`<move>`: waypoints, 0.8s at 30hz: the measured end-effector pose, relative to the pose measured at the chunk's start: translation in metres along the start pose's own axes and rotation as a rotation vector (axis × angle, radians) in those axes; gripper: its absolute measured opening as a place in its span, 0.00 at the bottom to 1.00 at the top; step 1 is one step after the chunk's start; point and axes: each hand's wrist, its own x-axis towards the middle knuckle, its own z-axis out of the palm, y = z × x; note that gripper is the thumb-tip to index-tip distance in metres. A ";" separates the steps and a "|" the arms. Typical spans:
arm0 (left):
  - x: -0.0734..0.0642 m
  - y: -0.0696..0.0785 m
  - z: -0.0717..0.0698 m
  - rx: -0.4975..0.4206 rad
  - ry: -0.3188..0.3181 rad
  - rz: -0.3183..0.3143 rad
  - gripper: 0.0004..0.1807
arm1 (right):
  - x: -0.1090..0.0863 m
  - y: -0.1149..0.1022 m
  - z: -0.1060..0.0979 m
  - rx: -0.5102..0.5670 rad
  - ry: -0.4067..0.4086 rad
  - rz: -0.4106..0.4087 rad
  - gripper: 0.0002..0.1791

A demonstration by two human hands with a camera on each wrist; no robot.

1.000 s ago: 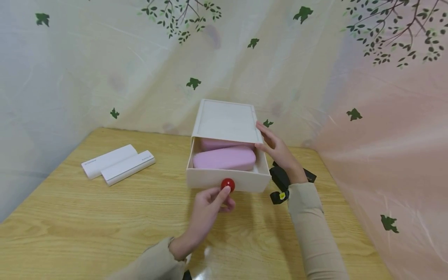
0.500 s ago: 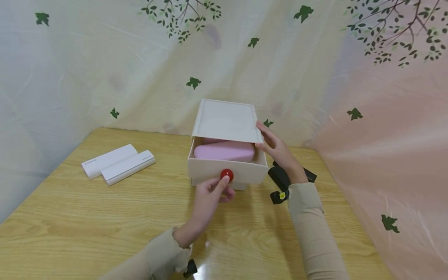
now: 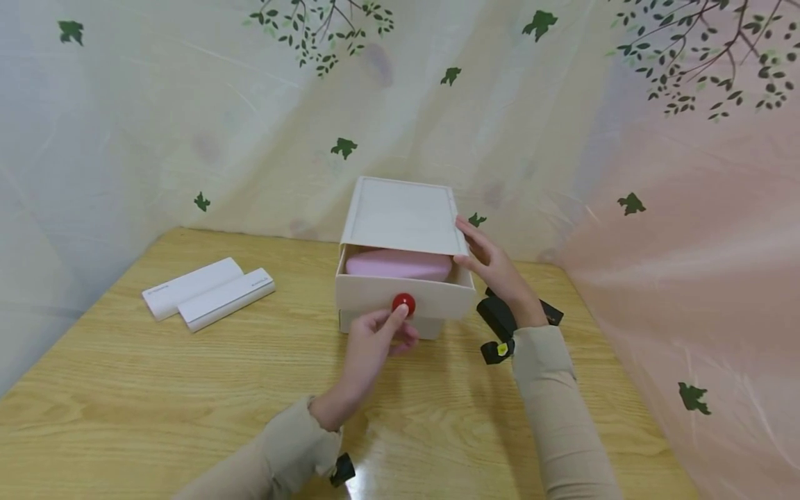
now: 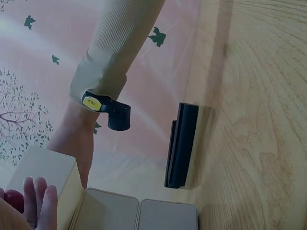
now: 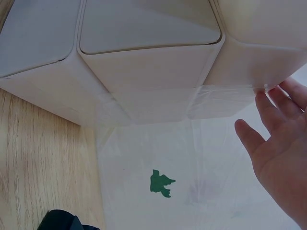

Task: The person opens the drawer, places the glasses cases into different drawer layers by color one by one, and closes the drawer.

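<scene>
A white drawer unit (image 3: 403, 208) of stacked tiers stands mid-table, its top drawer (image 3: 369, 295) partly out. Inside the drawer lies a pink oblong case (image 3: 400, 265), its rear running under the unit's top panel. With thumb and fingers, my left hand (image 3: 369, 354) pinches the red round knob (image 3: 403, 304) on the drawer's front; the left wrist view shows the knob (image 4: 14, 200) partly hidden by the hand. My right hand (image 3: 500, 274) rests against the unit's right side, fingers extended. In the right wrist view, the right hand's fingertips (image 5: 261, 98) touch the upper tier's wall.
Two white cases (image 3: 209, 292) lie overlapping on the table's left. A black case (image 4: 182, 146) lies to the right of the unit, partly behind my right wrist in the head view. A patterned curtain (image 3: 281, 139) hangs behind and beside the wooden table (image 3: 219, 403).
My left hand has pushed the drawer inward by its knob. The pink case has slid farther under the top panel, and a second pink case behind it is now hidden. My right hand stays put.
</scene>
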 end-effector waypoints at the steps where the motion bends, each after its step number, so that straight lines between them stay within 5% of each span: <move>1: 0.001 0.000 0.000 -0.005 0.000 -0.001 0.19 | 0.000 0.000 0.000 0.001 0.001 0.000 0.34; 24: 0.027 0.004 0.003 0.018 0.028 -0.030 0.22 | -0.001 0.002 -0.001 0.023 -0.009 -0.019 0.32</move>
